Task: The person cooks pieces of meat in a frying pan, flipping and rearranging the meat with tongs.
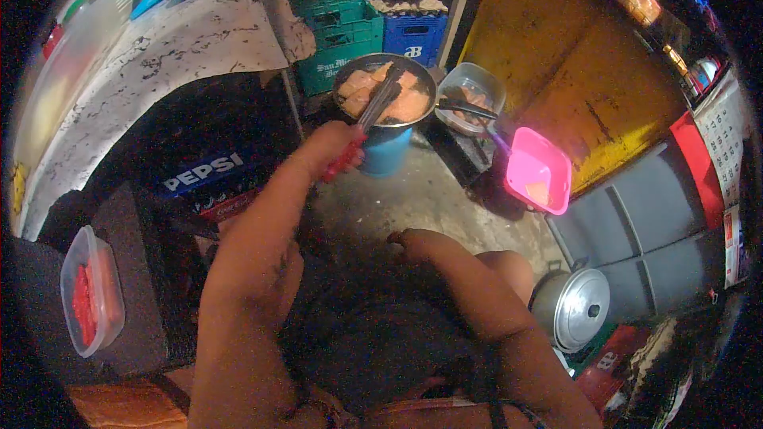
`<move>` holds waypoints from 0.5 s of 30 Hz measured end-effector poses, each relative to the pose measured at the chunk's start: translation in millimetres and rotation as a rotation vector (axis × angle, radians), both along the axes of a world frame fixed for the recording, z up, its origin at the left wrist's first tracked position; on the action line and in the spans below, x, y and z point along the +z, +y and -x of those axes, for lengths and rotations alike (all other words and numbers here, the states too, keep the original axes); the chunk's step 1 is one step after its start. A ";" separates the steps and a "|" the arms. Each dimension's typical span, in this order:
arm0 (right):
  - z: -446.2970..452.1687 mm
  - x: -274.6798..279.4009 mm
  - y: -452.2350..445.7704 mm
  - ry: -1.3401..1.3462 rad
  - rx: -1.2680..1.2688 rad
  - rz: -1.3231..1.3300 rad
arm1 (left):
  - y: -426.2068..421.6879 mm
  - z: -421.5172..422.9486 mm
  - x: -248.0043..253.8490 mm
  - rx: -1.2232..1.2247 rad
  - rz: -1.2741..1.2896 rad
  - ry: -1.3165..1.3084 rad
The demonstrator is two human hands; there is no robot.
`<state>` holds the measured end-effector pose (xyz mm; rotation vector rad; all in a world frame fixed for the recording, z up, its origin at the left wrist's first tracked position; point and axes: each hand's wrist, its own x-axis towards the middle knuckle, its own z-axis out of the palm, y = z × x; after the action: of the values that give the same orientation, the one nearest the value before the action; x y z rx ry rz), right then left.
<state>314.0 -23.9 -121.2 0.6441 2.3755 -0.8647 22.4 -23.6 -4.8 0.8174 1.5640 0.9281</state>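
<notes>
My left hand (pixel 340 151) is closed round the red handle of metal tongs (pixel 380 103). The tongs reach over a round frying pan (pixel 430 83), and their far ends are among flat orange pieces of food (pixel 409 103) in dark oil. Under the pan stands a light blue round base (pixel 385 157). My right hand (pixel 412 245) hangs low near my knees, apart from the pan. Its fingers are bent down into shadow, so their hold is unclear.
Right of the pan are a clear tub (pixel 485 79) with food pieces and a pink basin (pixel 520 151). A lidded metal pot (pixel 582 310) stands lower right. Green (pixel 338 40) and blue crates (pixel 417 36) stand behind. A plastic container (pixel 114 294) holding something red is at left.
</notes>
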 end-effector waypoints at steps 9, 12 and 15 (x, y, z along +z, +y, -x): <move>-2.8 5.3 -2.9 0.054 -0.012 -0.009 | 3.4 -9.2 -16.9 -0.116 0.034 -0.025; -5.5 -0.5 0.4 0.071 -0.021 0.007 | 7.2 -10.3 -21.1 -0.098 0.033 -0.037; -0.4 8.0 -0.3 0.017 -0.031 0.023 | 6.3 -17.6 -11.6 -0.056 0.074 -0.047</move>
<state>314.3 -24.2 -113.1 0.6684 2.3733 -0.9131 40.0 -17.3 -16.4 0.7779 1.5180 0.8391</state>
